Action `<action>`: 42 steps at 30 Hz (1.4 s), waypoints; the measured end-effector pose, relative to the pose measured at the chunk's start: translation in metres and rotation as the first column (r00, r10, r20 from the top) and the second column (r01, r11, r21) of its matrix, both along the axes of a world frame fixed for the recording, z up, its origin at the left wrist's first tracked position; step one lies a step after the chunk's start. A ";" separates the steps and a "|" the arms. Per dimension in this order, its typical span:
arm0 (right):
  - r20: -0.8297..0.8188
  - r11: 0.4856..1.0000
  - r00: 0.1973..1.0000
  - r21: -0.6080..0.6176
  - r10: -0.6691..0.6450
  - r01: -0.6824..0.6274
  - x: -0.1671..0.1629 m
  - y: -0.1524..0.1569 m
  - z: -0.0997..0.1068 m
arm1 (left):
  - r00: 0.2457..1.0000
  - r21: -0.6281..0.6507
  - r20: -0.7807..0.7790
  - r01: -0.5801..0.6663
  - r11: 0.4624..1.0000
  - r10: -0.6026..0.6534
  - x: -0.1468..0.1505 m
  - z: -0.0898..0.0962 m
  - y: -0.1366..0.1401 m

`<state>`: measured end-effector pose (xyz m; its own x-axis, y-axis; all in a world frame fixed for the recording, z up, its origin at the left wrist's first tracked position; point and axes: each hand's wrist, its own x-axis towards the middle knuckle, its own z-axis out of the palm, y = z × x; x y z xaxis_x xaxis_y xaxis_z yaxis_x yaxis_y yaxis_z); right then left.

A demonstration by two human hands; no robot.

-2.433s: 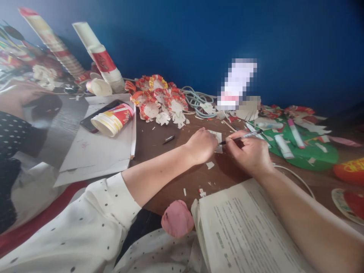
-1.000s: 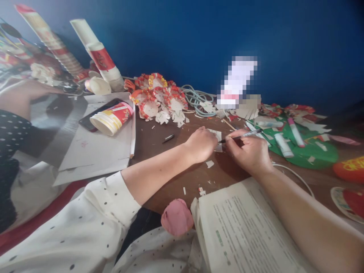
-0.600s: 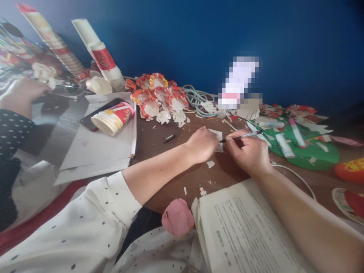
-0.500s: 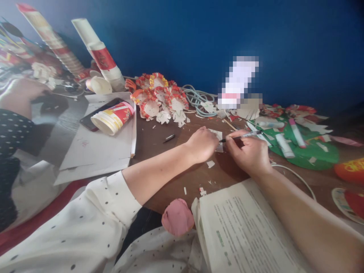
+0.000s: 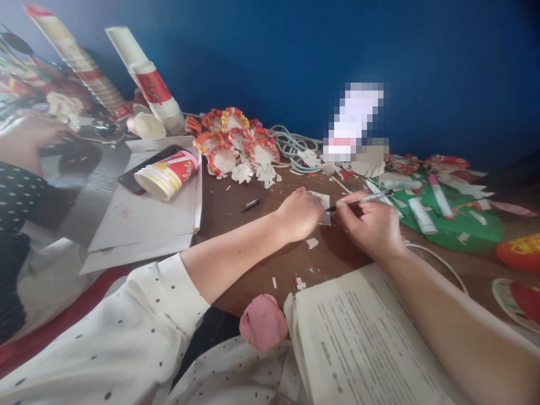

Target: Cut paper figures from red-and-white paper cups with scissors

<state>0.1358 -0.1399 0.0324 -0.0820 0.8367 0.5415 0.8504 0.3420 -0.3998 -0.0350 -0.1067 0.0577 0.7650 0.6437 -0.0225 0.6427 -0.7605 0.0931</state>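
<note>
My right hand (image 5: 373, 228) is closed round a slim black pen (image 5: 377, 196), its tip pointing left at a small piece of white paper (image 5: 324, 201) on the brown table (image 5: 248, 239). My left hand (image 5: 300, 215) lies curled over the left part of that paper, holding it against the tabletop; its fingertips are mostly hidden. The pen's tip is close to the left hand's fingers, and whether it touches the paper is hard to tell. A black pen cap (image 5: 251, 205) lies to the left of my hands. Paper scraps (image 5: 312, 243) are just in front of them.
Cut paper-cup flowers (image 5: 240, 143) are heaped at the back. Nested cups (image 5: 166, 175) lie over a phone (image 5: 130, 179) at left. Markers (image 5: 422, 216) rest on a green sheet (image 5: 476, 230) at right. Nearer are an open book (image 5: 350, 332) and a pink round object (image 5: 264, 322). Another person's arm (image 5: 25, 138) shows at far left.
The pen and my right hand have shifted very slightly to the right, the pen's back end tilting up a little. My left hand stays put. The other person's hand at far left has moved slightly.
</note>
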 end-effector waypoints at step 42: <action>0.045 0.999 0.999 0.038 0.024 -0.025 -0.001 -0.001 -0.005 | 1.000 0.032 0.001 0.010 0.999 -0.010 0.000 0.001 -0.001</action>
<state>0.1343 -0.1404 0.0275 -0.1270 0.8127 0.5686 0.8583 0.3774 -0.3478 -0.0349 -0.1074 0.0592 0.7712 0.6367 -0.0011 0.6352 -0.7693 0.0692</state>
